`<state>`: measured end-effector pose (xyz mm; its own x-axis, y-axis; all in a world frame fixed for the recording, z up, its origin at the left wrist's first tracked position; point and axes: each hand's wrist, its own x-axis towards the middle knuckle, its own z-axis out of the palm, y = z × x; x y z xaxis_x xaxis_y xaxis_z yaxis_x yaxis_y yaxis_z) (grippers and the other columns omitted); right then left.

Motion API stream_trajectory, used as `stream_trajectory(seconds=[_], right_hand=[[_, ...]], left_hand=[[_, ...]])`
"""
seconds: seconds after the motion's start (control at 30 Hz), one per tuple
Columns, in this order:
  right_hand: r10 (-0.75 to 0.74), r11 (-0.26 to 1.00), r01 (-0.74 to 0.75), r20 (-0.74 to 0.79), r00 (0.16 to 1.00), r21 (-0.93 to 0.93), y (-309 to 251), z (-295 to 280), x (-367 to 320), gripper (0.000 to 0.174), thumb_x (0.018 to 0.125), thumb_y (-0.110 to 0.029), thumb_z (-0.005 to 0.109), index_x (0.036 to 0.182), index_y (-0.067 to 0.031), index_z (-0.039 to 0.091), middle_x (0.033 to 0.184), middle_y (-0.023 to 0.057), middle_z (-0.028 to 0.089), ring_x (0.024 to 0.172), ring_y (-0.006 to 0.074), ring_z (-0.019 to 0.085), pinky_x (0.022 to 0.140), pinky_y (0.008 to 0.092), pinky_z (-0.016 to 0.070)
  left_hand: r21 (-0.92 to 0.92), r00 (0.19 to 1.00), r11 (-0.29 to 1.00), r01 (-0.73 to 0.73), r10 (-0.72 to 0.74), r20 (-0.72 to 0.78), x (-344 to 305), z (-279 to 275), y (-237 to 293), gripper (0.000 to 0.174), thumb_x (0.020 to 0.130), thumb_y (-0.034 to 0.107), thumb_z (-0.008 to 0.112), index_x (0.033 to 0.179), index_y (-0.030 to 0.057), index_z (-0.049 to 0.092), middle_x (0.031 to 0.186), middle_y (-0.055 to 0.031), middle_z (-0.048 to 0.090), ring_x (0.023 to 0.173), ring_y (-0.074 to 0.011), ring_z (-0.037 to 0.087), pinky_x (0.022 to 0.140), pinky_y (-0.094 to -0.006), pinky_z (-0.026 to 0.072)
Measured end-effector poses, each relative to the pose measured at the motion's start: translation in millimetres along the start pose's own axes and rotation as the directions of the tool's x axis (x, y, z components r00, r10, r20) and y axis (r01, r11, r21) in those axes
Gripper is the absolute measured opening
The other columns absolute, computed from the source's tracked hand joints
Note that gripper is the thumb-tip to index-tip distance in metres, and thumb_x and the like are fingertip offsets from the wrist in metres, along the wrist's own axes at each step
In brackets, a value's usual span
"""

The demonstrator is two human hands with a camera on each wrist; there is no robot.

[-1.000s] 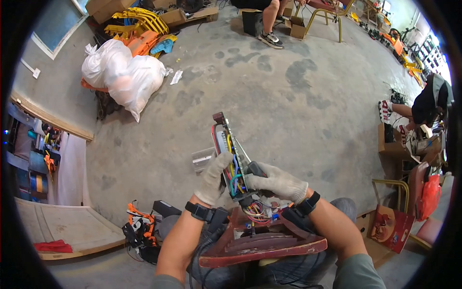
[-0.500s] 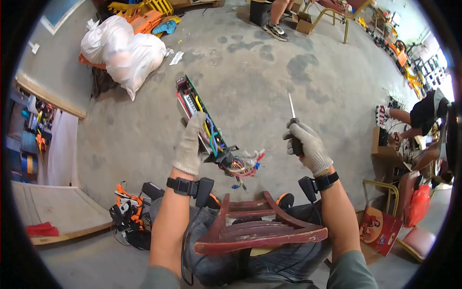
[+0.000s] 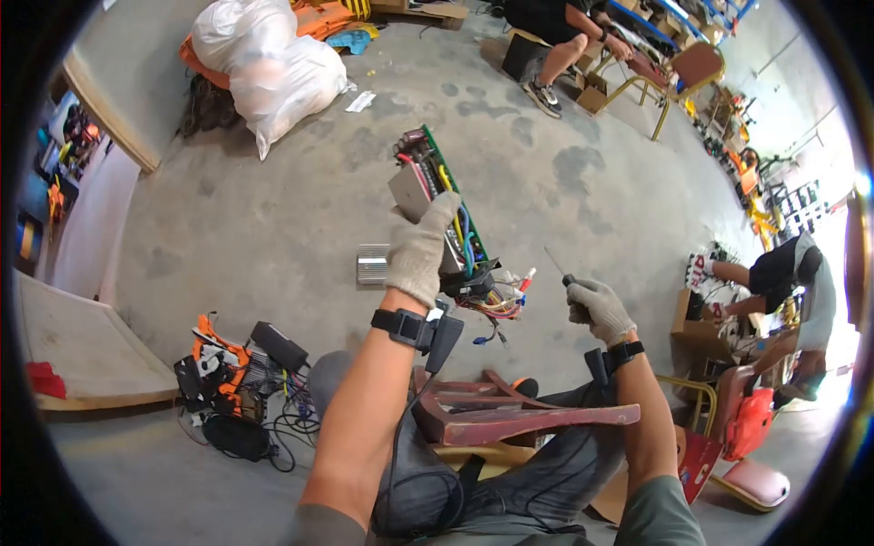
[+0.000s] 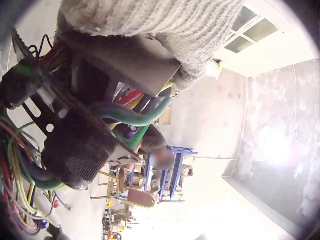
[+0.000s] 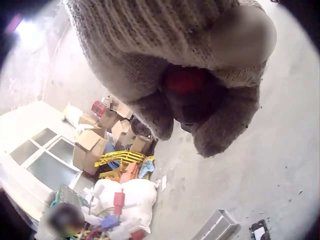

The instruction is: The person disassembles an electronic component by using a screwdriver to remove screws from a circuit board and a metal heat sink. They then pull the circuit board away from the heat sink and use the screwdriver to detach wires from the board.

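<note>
My gloved left hand (image 3: 419, 255) grips an open electronic unit: a long green circuit board (image 3: 467, 214) with grey metal, yellow and blue wires along it, held tilted above the floor. From its near end hangs a bundle of coloured wires (image 3: 496, 305) with small plugs. In the left wrist view, a dark vented end piece (image 4: 80, 155) and thick green wires show below the glove. My gloved right hand (image 3: 601, 309) holds a screwdriver (image 3: 568, 279), its thin shaft pointing up and left, apart from the unit. The red handle end (image 5: 185, 80) shows between the fingers in the right wrist view.
A ribbed silver metal piece (image 3: 371, 264) lies on the floor left of the left hand. A dark red wooden chair back (image 3: 528, 419) stands before my lap. Orange and black parts with cables (image 3: 237, 382) lie at left. White bags (image 3: 282, 82) stand behind; people sit farther off.
The screwdriver, first up against the unit, has come away to the right with my right hand. My left hand has swung the unit left, then back right in view. The head view has also turned.
</note>
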<state>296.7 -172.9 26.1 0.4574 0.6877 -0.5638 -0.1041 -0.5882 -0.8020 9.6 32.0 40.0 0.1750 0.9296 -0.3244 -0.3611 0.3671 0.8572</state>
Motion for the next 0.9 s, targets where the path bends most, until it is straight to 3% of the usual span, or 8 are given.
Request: stream_trajectory(seconds=[0.13,0.17,0.33,0.53,0.6,0.67,0.8,0.9], right_hand=[[0.035,0.999,-0.034,-0.031,0.999,0.031,16,-2,-5,0.026,0.099,-0.022,0.075,0.113,-0.0002,0.071,0.086,0.0035,0.067,0.064,0.0143,0.064,0.061,0.0313,0.0568],[0.031,0.998,-0.03,-0.018,0.999,0.052,20,-2,-4,0.027,0.099,-0.023,0.076,0.113,0.0003,0.071,0.086,0.0041,0.067,0.063,0.0146,0.064,0.06,0.0312,0.056],[0.064,0.996,-0.065,0.028,0.998,0.055,14,5,1,0.032,0.1,-0.024,0.077,0.116,0.0031,0.07,0.086,0.0052,0.067,0.063,0.0144,0.063,0.057,0.0309,0.0541],[0.006,0.996,-0.012,0.073,0.997,0.088,20,20,10,0.033,0.099,-0.022,0.077,0.117,0.0045,0.07,0.087,0.0051,0.068,0.068,0.0118,0.063,0.058,0.0271,0.0532],[-0.015,0.998,0.01,0.073,0.997,0.069,27,20,24,0.031,0.097,-0.02,0.076,0.115,0.0047,0.071,0.087,0.0039,0.067,0.067,0.0116,0.062,0.06,0.0257,0.0528],[0.009,0.988,-0.025,0.105,0.994,0.151,44,14,41,0.033,0.095,-0.021,0.077,0.115,0.0046,0.072,0.087,0.003,0.065,0.067,0.0121,0.062,0.062,0.0262,0.053],[-0.135,0.973,0.127,-0.028,0.991,-0.191,33,22,46,0.04,0.093,-0.03,0.077,0.114,0.0039,0.079,0.082,0.0067,0.071,0.068,0.0139,0.067,0.067,0.0317,0.0556],[-0.265,0.901,0.242,-0.015,0.964,-0.361,6,27,41,0.042,0.09,-0.032,0.075,0.119,-0.0014,0.081,0.093,0.0134,0.078,0.078,0.0214,0.075,0.078,0.0365,0.0594]], left_hand=[[-0.039,0.997,0.998,0.057,-0.054,0.059,-12,1,18,0.065,0.084,0.035,0.092,0.126,-0.0016,0.059,0.106,-0.0108,0.072,0.08,-0.0166,0.07,0.071,-0.0345,0.0618],[-0.016,0.998,1.0,-0.019,0.018,-0.058,-6,6,10,0.063,0.084,0.037,0.092,0.123,-0.0011,0.06,0.1,-0.0097,0.072,0.072,-0.016,0.071,0.061,-0.0341,0.061],[-0.045,0.997,0.998,0.036,-0.039,-0.072,-11,22,9,0.086,0.08,0.044,0.095,0.135,-0.0039,0.05,0.118,-0.014,0.068,0.088,-0.0191,0.071,0.072,-0.0354,0.0629],[0.009,0.999,1.0,0.028,-0.028,-0.023,-1,17,-5,0.078,0.083,0.047,0.092,0.132,-0.0013,0.057,0.109,-0.0099,0.07,0.086,-0.0171,0.071,0.072,-0.0357,0.0633],[-0.015,0.999,1.0,-0.008,0.009,0.045,5,11,-7,0.063,0.086,0.036,0.089,0.127,-0.0032,0.062,0.108,-0.0108,0.072,0.085,-0.0172,0.071,0.065,-0.0357,0.0607],[0.041,1.0,0.999,-0.008,0.007,0.013,8,3,-13,0.056,0.089,0.038,0.088,0.126,0.0012,0.067,0.105,-0.0067,0.071,0.085,-0.017,0.071,0.072,-0.0366,0.0602],[0.041,0.998,0.998,0.043,-0.046,0.053,3,-8,-14,0.044,0.096,0.047,0.08,0.122,0.0145,0.067,0.104,-0.0005,0.065,0.093,-0.016,0.065,0.082,-0.0381,0.0576],[0.04,0.999,0.999,0.037,-0.038,0.008,18,-31,-23,0.045,0.096,0.041,0.083,0.123,0.0122,0.062,0.098,-0.0004,0.062,0.086,-0.0178,0.065,0.078,-0.0383,0.0584]])
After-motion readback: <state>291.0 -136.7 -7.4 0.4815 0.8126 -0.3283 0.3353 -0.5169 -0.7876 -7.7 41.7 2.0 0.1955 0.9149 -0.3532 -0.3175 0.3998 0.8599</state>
